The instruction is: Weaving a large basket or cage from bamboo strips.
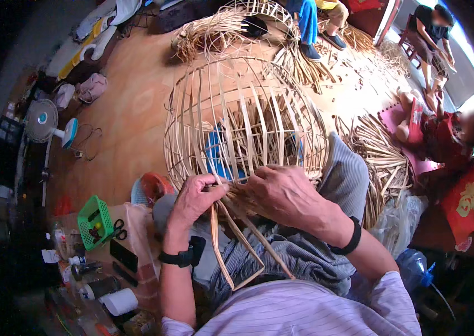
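A large open-weave basket frame (251,126) of pale flat strips rests against my lap, its near rim toward me. My left hand (196,197) pinches a strip (218,246) at that rim, thumb and fingers pressed together. Beside it, my right hand (284,193) closes over the rim with its fingers curled; what lies under them is partly hidden. Long loose ends of the strips hang from between my hands over my lap, one bent sharply. Through the ribs shows something blue (214,148) with brown stalks behind the weave.
Bundles of dry stalks (379,159) lie to the right and at the far side. Left of me, a green basket (95,223), scissors (119,230) and a phone (123,256) sit on a table. A fan (42,120) stands farther left. Other people sit at the right and far end.
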Tool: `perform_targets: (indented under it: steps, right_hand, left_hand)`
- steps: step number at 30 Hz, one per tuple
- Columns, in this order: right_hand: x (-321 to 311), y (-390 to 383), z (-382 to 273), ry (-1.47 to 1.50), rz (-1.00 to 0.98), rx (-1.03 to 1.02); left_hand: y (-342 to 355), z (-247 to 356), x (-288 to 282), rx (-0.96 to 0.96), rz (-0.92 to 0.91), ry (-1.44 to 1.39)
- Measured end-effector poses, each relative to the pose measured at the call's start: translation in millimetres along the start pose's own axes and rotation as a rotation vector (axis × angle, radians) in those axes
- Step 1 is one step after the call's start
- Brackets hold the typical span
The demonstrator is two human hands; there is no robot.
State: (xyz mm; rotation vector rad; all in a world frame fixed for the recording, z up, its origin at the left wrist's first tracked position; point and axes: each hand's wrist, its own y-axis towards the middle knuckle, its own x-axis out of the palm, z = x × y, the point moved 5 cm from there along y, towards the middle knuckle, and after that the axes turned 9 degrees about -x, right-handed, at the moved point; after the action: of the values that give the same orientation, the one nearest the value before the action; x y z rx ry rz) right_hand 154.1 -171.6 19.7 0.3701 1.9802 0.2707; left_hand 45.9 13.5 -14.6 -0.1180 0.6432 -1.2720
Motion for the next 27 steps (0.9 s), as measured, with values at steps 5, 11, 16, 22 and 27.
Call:
perform_targets:
  steps: [5,11,16,22,27]
  right_hand:
    - [-3.8,5.7,-3.9,0.04,-0.019,0.068]
    - [-14.9,-17.2,29.6,-0.122,0.023,-0.027]
    - [-53.1,-55.1,70.7,-0.351,0.005,-0.013]
    - [-98.9,-124.6,115.9,-0.484,-0.002,0.136]
    - [-149.8,-190.0,142.5,-0.615,0.134,0.26]
  left_hand:
    - [2.6,-3.5,-17.4,0.027,-0.065,-0.031]
    - [5.7,-9.0,-10.4,-0.06,-0.244,-0.048]
    - [12.9,-17.7,-22.6,-0.165,-0.312,0.013]
    - [6.4,-3.4,-26.0,-0.224,-0.333,0.024]
    - [15.9,-5.9,-24.9,-0.15,-0.435,0.077]
